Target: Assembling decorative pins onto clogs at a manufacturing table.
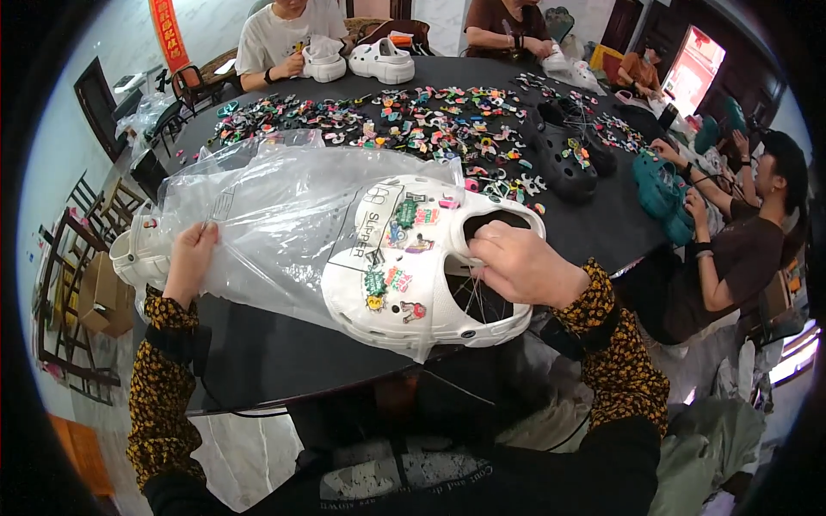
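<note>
A pair of white clogs (387,320) with colourful charms in their holes lies partly inside a clear plastic bag (267,249). The toes point into the bag and the heel ends stick out on the right. My right hand (525,267) is closed on the clogs where the two heel openings meet. My left hand (191,258) pinches the bag's edge at its left side. Just past that hand, another white clog (142,249) sits at the table's left edge, partly hidden by plastic.
Loose charms (430,120) cover the middle of the black table (249,353). Dark clogs (559,159) stand to the right, near teal clogs (661,189) handled by a co-worker (740,232). Across the table, another person (288,43) handles white clogs (380,62). A cardboard box (105,297) sits at left.
</note>
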Motion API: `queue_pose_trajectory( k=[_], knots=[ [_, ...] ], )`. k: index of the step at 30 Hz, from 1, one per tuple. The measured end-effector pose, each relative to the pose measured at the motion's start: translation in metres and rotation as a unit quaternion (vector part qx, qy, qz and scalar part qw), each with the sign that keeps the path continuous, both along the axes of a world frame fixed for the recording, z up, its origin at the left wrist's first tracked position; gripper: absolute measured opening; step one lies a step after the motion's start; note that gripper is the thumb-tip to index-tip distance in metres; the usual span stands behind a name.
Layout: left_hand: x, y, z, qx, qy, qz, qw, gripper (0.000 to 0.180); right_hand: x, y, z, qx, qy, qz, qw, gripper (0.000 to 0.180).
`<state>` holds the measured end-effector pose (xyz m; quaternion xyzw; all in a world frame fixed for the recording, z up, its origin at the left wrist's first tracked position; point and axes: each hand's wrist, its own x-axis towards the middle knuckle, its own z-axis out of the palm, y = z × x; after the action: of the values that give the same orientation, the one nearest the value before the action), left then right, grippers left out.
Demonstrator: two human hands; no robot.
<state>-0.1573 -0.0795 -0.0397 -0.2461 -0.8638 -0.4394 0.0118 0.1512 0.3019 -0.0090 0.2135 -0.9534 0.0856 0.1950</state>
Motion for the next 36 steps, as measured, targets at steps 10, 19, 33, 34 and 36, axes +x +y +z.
queue_pose_trajectory(
  k=[10, 19, 33, 34, 36],
  knots=[
    [-0.027, -0.001, -0.011, 0.066, -0.060, 0.006, 0.996, 0.030, 0.023, -0.017, 0.008, 0.031, 0.046, -0.024, 0.998, 0.030],
    [-0.036, 0.002, -0.018, 0.084, -0.052, 0.022, 0.995, 0.028, 0.042, -0.023, 0.009, -0.001, 0.043, -0.034, 0.998, 0.034],
    [-0.053, -0.035, -0.032, 0.050, -0.060, 0.103, 0.992, 0.030, 0.080, 0.009, 0.010, -0.008, 0.028, -0.140, 0.990, 0.021],
    [-0.048, -0.036, -0.029, 0.001, -0.031, 0.087, 0.996, 0.032, 0.081, 0.011, 0.011, -0.049, 0.027, -0.161, 0.985, 0.020],
    [-0.038, -0.030, -0.022, -0.013, 0.026, 0.097, 0.995, 0.032, 0.076, 0.015, 0.008, -0.097, 0.064, -0.178, 0.977, 0.020]
  ],
)
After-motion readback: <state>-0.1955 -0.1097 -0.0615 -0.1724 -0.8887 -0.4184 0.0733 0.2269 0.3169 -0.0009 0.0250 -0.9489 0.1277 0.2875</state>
